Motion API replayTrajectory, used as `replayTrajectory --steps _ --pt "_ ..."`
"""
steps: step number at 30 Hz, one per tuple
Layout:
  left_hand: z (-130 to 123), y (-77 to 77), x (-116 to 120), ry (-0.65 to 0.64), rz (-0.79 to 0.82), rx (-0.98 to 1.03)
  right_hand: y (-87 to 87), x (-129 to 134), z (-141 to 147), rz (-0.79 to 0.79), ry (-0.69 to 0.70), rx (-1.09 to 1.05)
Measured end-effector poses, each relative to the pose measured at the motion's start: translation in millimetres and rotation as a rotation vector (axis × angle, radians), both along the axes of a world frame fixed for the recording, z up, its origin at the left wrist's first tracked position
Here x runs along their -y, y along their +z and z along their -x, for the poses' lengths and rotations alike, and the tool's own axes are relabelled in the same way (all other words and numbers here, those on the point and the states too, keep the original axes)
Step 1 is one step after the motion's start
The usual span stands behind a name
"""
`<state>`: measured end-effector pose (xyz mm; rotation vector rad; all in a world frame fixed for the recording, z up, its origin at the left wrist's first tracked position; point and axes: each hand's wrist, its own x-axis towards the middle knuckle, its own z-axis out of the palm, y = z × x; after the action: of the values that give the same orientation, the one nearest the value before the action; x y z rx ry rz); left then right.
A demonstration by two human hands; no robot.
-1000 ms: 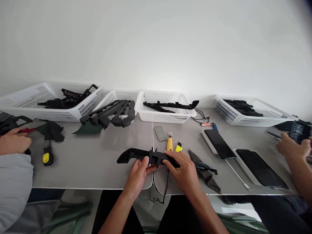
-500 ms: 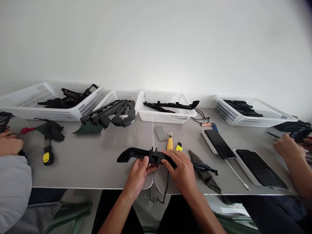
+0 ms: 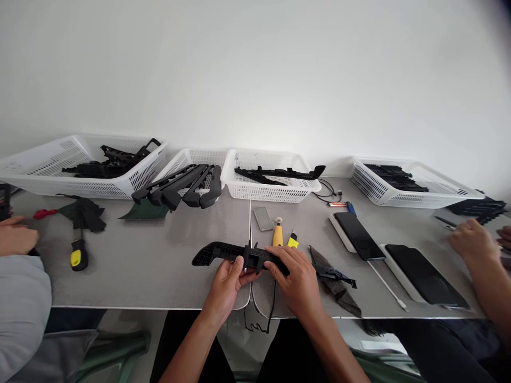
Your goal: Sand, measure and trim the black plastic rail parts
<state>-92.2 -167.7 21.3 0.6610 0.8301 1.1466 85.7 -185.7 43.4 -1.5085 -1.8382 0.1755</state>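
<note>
A long black plastic part (image 3: 217, 252) is held level above the front of the grey table, its broad curved end on the left and its thin end on the right. My left hand (image 3: 228, 282) grips it near the middle from below, thumb on top. My right hand (image 3: 294, 274) wraps over it just right of the middle, fingers closed. Behind my right hand lie a yellow-handled tool (image 3: 278, 234) and a yellow cutter (image 3: 293, 239). A dark cloth (image 3: 339, 292) lies under the part's thin end.
White baskets (image 3: 271, 192) with black parts line the wall. Phones (image 3: 359, 234) on white blocks lie at right. A screwdriver (image 3: 79, 255) lies at left. One person's hand (image 3: 18, 236) is at far left, another person's hand (image 3: 473, 239) at far right.
My hands and the black part have hardly moved. At far right, the dark piece near the other person's hands has been lowered or moved aside; the left person's part has shifted slightly.
</note>
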Motion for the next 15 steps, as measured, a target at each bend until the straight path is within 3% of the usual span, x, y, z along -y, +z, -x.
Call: replayTrajectory --steps 15 --pt "-0.5 -0.3 -0.1 -0.004 0.0 0.017 0.4 -0.2 -0.8 -0.002 0.002 0.013"
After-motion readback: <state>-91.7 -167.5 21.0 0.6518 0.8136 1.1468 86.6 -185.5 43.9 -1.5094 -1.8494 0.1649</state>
